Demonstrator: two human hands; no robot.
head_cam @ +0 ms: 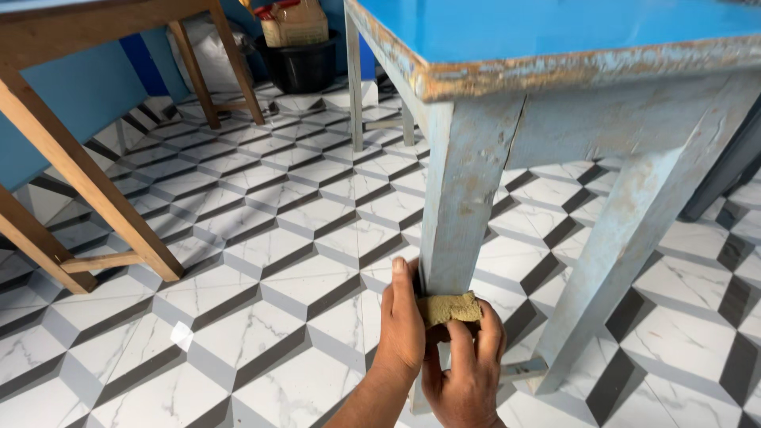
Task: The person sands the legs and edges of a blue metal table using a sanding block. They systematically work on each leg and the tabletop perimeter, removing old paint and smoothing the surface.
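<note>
A blue table (555, 32) with worn, flaking paint stands close in front of me. Its near pale-blue leg (464, 198) runs down to my hands. My left hand (401, 321) grips the lower part of that leg from the left, thumb pointing up along its edge. My right hand (468, 368) is just below and to the right, fingers closed on a small tan abrasive pad (449, 307) pressed flat against the front of the leg. The bottom of the leg is hidden behind my hands.
A second slanted table leg (626, 238) stands to the right. A wooden frame with legs (87, 190) is at the left. A black bucket (301, 63) holding a paper bag sits at the back. The floor (261, 261) has white and grey cube-pattern tiles.
</note>
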